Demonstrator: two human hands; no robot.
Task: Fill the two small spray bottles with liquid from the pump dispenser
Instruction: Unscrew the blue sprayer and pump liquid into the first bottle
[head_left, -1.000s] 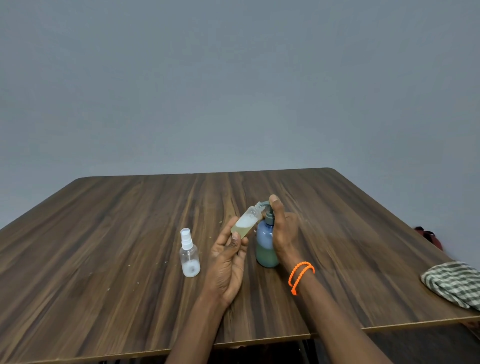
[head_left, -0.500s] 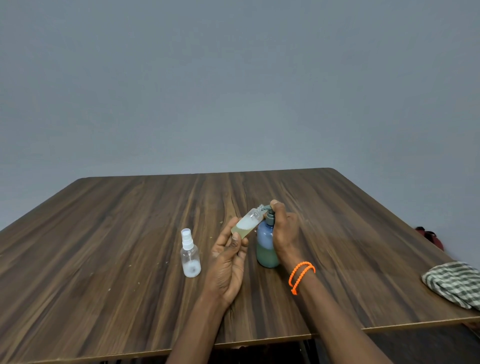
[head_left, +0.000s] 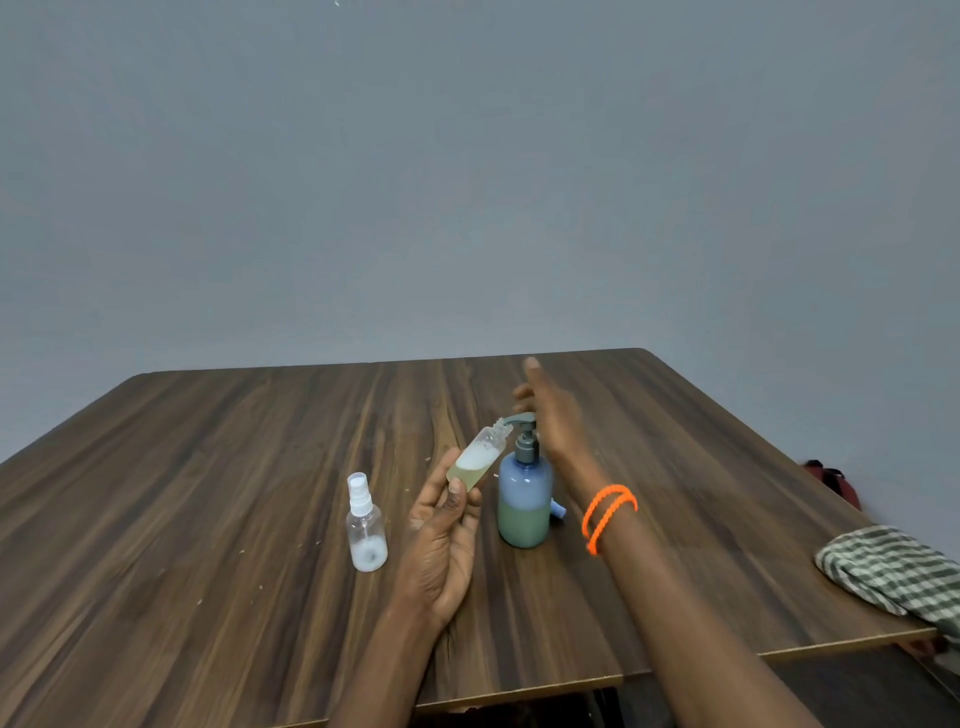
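My left hand (head_left: 441, 540) holds an uncapped small spray bottle (head_left: 478, 460) tilted, its open neck right at the nozzle of the pump dispenser (head_left: 524, 499); yellowish liquid and white foam sit inside the bottle. The dispenser is a blue bottle with greenish liquid in its lower half and a grey pump head, standing upright on the table. My right hand (head_left: 550, 410) hovers just above and behind the pump head, fingers stretched out, holding nothing. A second small spray bottle (head_left: 366, 525), capped with a white sprayer, stands to the left with white foam at its bottom.
The wooden table (head_left: 208, 493) has its front edge close to me. A small blue piece (head_left: 558, 512) lies behind the dispenser. A green checked cloth (head_left: 893, 574) lies at the right edge, with a dark red object (head_left: 831, 480) beyond it.
My right hand has lifted off the pump head and opened, and the pump head has risen. My left hand keeps the small bottle at the nozzle.
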